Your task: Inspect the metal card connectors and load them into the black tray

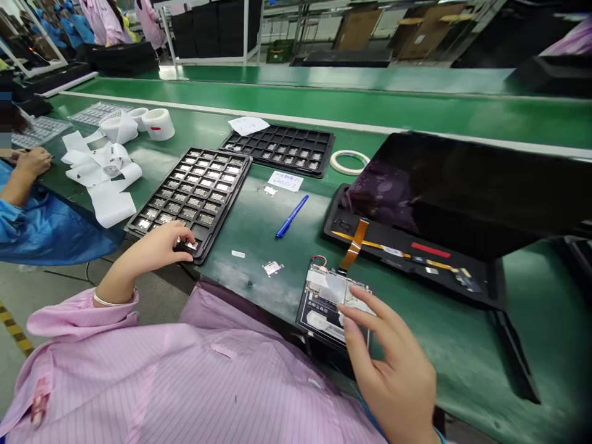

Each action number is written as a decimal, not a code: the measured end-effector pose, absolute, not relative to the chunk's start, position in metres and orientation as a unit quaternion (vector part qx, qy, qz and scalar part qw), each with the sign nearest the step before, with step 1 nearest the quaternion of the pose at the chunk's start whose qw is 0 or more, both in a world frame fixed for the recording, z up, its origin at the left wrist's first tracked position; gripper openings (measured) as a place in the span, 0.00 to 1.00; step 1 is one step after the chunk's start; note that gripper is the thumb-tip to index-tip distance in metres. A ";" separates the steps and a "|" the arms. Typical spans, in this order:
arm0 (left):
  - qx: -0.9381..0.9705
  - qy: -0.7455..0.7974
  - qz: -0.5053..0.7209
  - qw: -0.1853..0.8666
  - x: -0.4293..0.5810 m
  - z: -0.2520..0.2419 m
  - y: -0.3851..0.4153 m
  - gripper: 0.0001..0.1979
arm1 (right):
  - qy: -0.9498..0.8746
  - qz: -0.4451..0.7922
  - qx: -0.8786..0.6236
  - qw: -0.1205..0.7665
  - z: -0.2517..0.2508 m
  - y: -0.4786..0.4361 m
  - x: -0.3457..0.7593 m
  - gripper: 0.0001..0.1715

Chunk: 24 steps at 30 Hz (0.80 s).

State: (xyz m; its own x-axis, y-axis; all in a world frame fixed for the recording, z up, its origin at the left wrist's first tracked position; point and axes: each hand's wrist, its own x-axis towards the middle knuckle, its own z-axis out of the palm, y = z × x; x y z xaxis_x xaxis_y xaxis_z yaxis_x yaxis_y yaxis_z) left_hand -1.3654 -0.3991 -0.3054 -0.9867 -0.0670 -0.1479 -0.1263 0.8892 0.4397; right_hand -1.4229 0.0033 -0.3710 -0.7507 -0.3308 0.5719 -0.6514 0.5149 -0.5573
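Observation:
My left hand (164, 246) reaches into the near right corner of a black compartment tray (226, 206). Its thumb and forefinger are closed on a small silvery metal part (190, 245). Similar flat metal parts fill many of the tray's pockets. My right hand (391, 357) hovers over or rests on an opened device with a circuit board (326, 296); its fingers are stretched and apart, and contact is hard to judge. An orange flex cable (356, 245) links the board to a black case with a dark screen (444, 191) leaning up.
A blue pen (292, 217), a loose metal part (272, 268) and a handwritten label (285, 180) lie between tray and device. Behind are a second tray (282, 148) and a tape ring (349, 162). Label rolls (158, 123) and a co-worker's hand (33, 163) are at left.

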 end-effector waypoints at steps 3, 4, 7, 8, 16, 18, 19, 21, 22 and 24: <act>-0.032 0.971 0.222 0.079 -1.369 -0.311 -0.399 0.12 | -0.828 0.419 0.345 0.139 -0.355 -0.019 -1.423 0.08; -0.027 0.972 0.220 0.079 -1.370 -0.311 -0.398 0.12 | -0.820 0.425 0.366 0.114 -0.348 -0.027 -1.423 0.08; -0.012 0.972 0.223 0.070 -1.370 -0.308 -0.400 0.13 | -0.797 0.441 0.411 0.042 -0.329 -0.050 -1.422 0.08; -0.009 0.972 0.227 0.064 -1.370 -0.308 -0.401 0.13 | -0.791 0.445 0.418 0.024 -0.325 -0.056 -1.421 0.09; -0.039 0.967 0.252 -0.015 -1.361 -0.321 -0.405 0.10 | -0.766 0.459 0.446 -0.055 -0.316 -0.095 -1.421 0.08; -0.059 0.964 0.258 -0.036 -1.359 -0.322 -0.405 0.10 | -0.756 0.460 0.459 -0.078 -0.318 -0.101 -1.421 0.09; -0.069 0.961 0.263 -0.051 -1.359 -0.321 -0.403 0.10 | -0.752 0.458 0.465 -0.089 -0.319 -0.104 -1.420 0.09; -0.087 0.952 0.280 -0.087 -1.360 -0.320 -0.392 0.11 | -0.753 0.453 0.467 -0.102 -0.321 -0.111 -1.420 0.10; -0.090 0.947 0.291 -0.102 -1.362 -0.319 -0.383 0.11 | -0.761 0.450 0.456 -0.103 -0.323 -0.115 -1.420 0.09; -0.075 0.938 0.318 -0.113 -1.368 -0.322 -0.358 0.11 | -0.783 0.459 0.408 -0.095 -0.328 -0.122 -1.422 0.10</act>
